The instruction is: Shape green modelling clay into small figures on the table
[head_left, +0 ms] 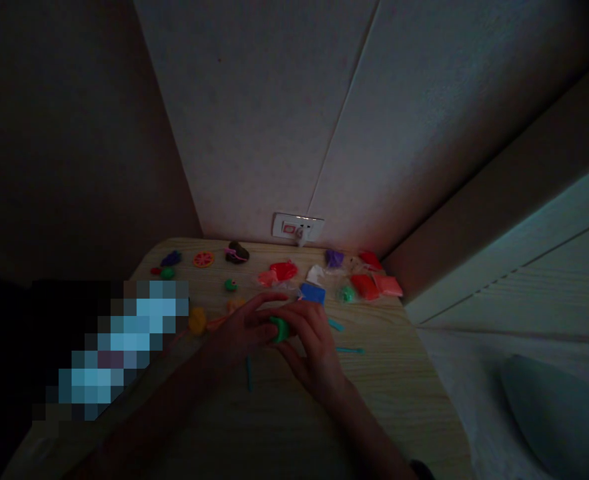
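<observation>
A lump of green modelling clay sits between my two hands above the middle of the table. My left hand pinches it from the left, with one finger stretched out above. From the right, my right hand curls its fingers over the top of the clay, the thumb underneath. Just beyond the fingers lies a blue packet. Near my right hand are two light-blue tools, a short one and a thin one. Another thin blue tool rests below my left hand. Yellow clay lies left of that hand.
Along the table's back are red packets, a purple packet, a red bag, a dark brown lump, an orange-red wheel shape and small green pieces. A wall socket holds a plug. A blurred-out bright screen-like patch is at left.
</observation>
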Tool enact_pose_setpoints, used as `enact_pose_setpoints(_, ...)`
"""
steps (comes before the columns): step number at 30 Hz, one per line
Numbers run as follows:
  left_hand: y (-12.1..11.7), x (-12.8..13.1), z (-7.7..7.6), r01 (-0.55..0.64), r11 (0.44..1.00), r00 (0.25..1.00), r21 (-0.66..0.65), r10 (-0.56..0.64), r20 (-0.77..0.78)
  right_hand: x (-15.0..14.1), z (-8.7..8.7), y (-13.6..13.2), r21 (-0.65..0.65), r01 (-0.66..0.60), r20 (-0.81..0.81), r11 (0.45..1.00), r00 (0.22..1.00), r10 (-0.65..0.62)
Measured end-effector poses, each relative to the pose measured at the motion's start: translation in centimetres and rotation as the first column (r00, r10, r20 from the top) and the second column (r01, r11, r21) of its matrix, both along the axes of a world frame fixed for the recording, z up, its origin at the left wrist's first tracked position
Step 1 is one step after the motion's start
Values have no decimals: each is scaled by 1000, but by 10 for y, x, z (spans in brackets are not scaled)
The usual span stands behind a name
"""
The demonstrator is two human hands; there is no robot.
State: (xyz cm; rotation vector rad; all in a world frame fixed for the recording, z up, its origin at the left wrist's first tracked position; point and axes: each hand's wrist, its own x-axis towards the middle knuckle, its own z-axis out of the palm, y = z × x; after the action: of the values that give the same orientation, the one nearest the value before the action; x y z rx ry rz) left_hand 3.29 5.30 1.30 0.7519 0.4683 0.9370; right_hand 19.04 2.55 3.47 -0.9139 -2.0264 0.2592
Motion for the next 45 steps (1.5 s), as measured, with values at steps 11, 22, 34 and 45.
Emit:
enact_pose_setpoints(11,-1,-2,-6,27,1000,998,15,-26,-62,0,1,-1,-5,-43,-26,999,999,43)
enact_pose_setpoints(22,-2,-1,-2,53,998,998,-34,-54,-18,2,4,-3,7,-58,-16,998,998,58)
enact_pose_setpoints(34,0,0,-4,-58,994,987,92,71,-145,-1,1,0,-15,5,51,1000,999,-4)
enact_pose_setpoints(45,1,0,-2,-43,999,998,21,44,-43,1,-4,0,-56,33,-24,998,999,-35)
